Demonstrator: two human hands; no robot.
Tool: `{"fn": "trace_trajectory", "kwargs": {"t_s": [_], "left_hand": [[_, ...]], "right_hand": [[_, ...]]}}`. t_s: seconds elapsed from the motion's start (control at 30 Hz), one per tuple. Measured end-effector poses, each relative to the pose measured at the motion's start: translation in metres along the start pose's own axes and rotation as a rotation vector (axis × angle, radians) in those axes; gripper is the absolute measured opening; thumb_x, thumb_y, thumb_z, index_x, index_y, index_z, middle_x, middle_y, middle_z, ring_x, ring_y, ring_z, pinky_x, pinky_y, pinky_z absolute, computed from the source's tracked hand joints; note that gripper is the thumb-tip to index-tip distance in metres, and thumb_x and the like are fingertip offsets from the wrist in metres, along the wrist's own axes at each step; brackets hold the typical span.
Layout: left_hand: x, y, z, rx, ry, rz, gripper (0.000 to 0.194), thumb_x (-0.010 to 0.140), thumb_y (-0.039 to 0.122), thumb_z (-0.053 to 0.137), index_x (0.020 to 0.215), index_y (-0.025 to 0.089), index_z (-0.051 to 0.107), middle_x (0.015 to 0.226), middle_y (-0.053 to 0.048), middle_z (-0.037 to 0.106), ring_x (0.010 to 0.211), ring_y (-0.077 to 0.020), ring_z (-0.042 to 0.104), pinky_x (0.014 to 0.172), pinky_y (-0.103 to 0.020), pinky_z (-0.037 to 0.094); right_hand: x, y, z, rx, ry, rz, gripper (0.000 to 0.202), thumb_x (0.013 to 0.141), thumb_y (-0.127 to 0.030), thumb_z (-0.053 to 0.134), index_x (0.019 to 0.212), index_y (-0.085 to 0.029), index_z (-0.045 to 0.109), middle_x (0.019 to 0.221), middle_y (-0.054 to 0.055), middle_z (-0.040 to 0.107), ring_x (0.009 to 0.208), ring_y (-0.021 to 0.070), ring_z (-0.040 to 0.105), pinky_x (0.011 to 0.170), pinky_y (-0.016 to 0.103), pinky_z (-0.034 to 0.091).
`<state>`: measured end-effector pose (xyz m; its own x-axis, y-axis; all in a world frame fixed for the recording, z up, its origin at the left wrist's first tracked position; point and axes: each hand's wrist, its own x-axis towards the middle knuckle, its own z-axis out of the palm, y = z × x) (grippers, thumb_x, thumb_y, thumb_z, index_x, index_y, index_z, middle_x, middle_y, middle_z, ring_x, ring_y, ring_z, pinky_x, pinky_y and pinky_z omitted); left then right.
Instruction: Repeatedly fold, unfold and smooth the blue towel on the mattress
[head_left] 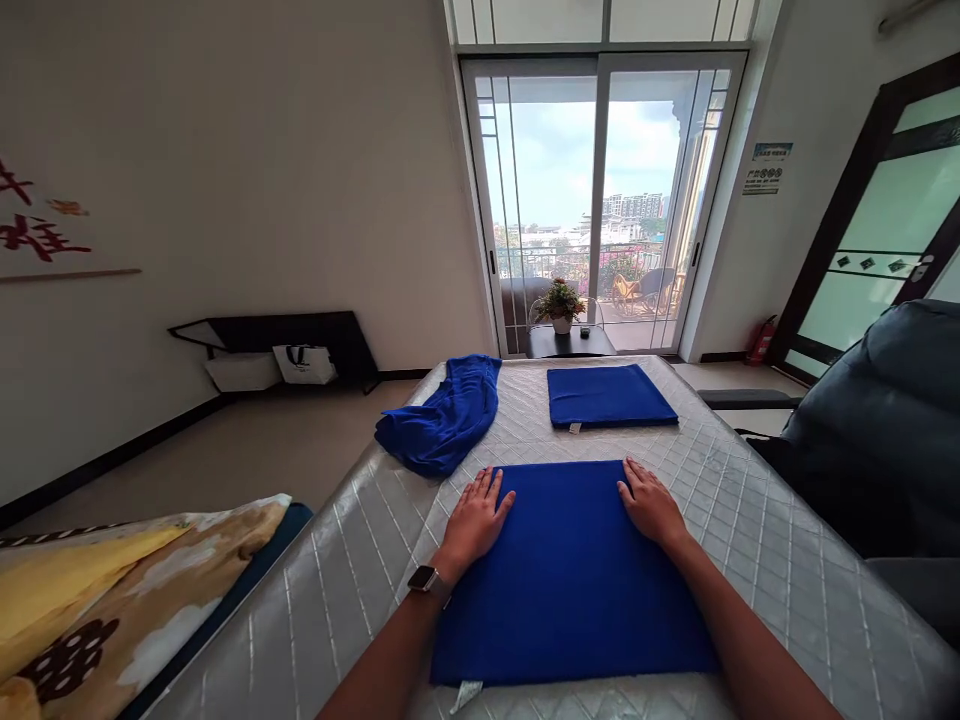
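Observation:
A blue folded cloth lies flat in front of me on the quilted silver-grey mattress, a white tag at its near left corner. My left hand rests palm down over its far left edge, fingers stretched out. On the far right edge lies my right hand, also flat with its fingers extended. Beyond it sits a second blue folded cloth, neatly squared, with a small tag on its near edge. A crumpled blue cloth is heaped at the mattress's far left side.
A patterned blanket covers another surface at left. To the right stands a dark padded chair. Past the mattress's far end, a small black table holds a potted plant before sliding glass doors.

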<state>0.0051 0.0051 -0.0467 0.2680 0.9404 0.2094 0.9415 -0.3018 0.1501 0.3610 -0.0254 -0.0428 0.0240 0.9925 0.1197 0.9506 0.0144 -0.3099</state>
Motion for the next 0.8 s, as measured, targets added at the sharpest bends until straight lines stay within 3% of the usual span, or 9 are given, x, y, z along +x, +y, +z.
{"fn": "trace_trajectory", "kwargs": {"t_s": [0.23,0.8], "left_hand": [[0.0002,-0.0001,0.0,-0.032,0.002,0.001,0.066,0.106,0.055,0.03,0.158,0.015,0.041,0.166,-0.014,0.036,0.156,-0.0277,0.029,0.128,-0.049,0.025],[0.0002,0.0024,-0.0023,0.031,0.003,-0.036,0.064,0.106,0.051,0.036,0.159,0.015,0.039,0.168,-0.017,0.033,0.157,-0.0323,0.026,0.127,-0.051,0.025]], "right_hand": [[0.0035,0.0046,0.0051,-0.019,-0.015,0.001,0.069,0.104,-0.044,0.024,0.161,-0.007,0.032,0.169,0.009,0.028,0.156,0.0197,0.025,0.129,0.037,0.016],[0.0005,-0.003,-0.0041,0.002,-0.027,0.022,0.066,0.104,-0.04,0.028,0.161,-0.007,0.032,0.169,0.011,0.027,0.156,0.0206,0.024,0.129,0.036,0.014]]}}
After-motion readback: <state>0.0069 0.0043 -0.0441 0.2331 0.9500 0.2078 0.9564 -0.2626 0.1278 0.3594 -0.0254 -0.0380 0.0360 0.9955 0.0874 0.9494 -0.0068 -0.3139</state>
